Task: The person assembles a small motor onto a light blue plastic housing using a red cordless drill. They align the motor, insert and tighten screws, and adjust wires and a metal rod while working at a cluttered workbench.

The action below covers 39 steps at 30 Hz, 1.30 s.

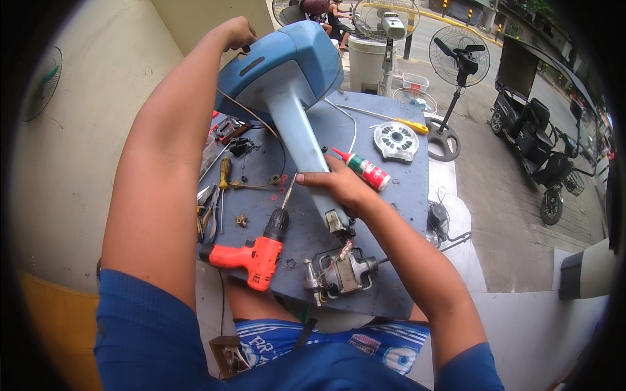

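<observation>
Above the grey tabletop (pixel 411 176): blue, boxy plastic fan base with pale-blue column (pixel 290 111), tilted, column end toward the person. Right hand (pixel 339 186) wrapped around column; left hand (pixel 240 34) curled at base's upper-left edge, exact grip unclear. Silver-grey metal motor (pixel 345 274) near front edge; grey surface shows to its right. Red-white-green plastic squeeze bottle (pixel 368 173) lies sideways, contents hidden.

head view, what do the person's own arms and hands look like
Both arms wear short, dark blue sleeves that leave the forearms bare. The left hand and right hand are ungloved, and no watch or bracelet shows.
</observation>
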Available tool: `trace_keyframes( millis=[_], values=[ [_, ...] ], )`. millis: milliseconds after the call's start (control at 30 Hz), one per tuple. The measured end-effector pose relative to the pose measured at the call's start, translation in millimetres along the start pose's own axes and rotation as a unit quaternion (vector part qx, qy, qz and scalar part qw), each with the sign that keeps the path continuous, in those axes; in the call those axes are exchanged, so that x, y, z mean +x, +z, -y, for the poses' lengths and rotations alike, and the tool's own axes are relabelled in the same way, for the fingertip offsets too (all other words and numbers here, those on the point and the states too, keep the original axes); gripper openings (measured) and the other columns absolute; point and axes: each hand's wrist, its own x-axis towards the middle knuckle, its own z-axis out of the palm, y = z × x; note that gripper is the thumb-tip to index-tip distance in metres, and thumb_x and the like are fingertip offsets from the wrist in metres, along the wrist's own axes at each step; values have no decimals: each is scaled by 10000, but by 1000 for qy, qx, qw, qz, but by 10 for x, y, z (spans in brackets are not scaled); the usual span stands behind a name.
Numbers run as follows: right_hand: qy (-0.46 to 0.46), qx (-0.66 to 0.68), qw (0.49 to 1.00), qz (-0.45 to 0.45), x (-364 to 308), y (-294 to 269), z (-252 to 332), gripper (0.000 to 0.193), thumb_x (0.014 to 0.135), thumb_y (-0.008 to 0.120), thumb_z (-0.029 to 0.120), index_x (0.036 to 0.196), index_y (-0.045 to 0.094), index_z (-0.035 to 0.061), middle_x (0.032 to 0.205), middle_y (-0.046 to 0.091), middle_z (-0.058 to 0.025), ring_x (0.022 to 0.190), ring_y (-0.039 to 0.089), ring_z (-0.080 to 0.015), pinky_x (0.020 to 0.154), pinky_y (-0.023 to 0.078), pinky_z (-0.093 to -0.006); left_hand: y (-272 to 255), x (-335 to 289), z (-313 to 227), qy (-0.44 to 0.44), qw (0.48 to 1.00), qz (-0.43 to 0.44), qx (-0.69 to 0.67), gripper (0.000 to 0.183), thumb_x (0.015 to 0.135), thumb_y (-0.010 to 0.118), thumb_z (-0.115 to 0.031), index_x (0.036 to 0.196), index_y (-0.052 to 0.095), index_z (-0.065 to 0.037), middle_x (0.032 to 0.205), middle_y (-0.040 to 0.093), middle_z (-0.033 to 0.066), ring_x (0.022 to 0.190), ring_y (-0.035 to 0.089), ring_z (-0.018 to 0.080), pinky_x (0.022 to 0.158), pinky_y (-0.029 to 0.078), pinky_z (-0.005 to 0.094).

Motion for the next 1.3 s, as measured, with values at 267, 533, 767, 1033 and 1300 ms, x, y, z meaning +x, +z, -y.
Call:
trace_keyframes(
  millis=[267,533,767,1033,1300],
  values=[
    [-55,-169,984,-29,-55,328,109,1050,711,923,393,1496,408,-77,1259,653,-262,1120,671,-303,946,542,-398,128,171,556,80,974,-98,-186,331,844,766,-190,1128,786,-21,972,785,165,848,728,271,775,574,408],
    [-110,-176,978,-29,-248,342,155,1177,670,931,413,1536,340,-121,1367,577,-277,1261,589,-325,1094,445,-384,76,19,1286,46,935,-155,-316,346,841,754,-169,1149,774,-13,996,782,181,889,742,291,825,572,409],
    [-122,-220,957,-144,-290,268,122,1152,662,931,408,1524,367,-107,1334,603,-277,1238,609,-335,1076,460,-392,214,-804,1864,-37,996,-72,42,441,884,758,-277,1240,732,-19,1195,745,235,1135,716,309,1007,530,391],
    [-87,-216,947,-221,-292,176,32,881,669,899,342,1309,521,-132,1126,696,-290,967,734,-346,844,596,-419,1291,-3080,500,58,858,-232,-454,296,982,741,-207,1198,722,-5,1093,748,86,1019,685,146,898,529,278],
    [-145,-210,940,-229,-521,291,199,903,693,892,334,1354,495,-137,1094,694,-255,892,723,-283,783,592,-381,2416,-4037,-780,23,831,125,-541,331,1063,594,-212,1295,682,7,1178,732,112,1084,662,169,955,513,317]
  ],
)
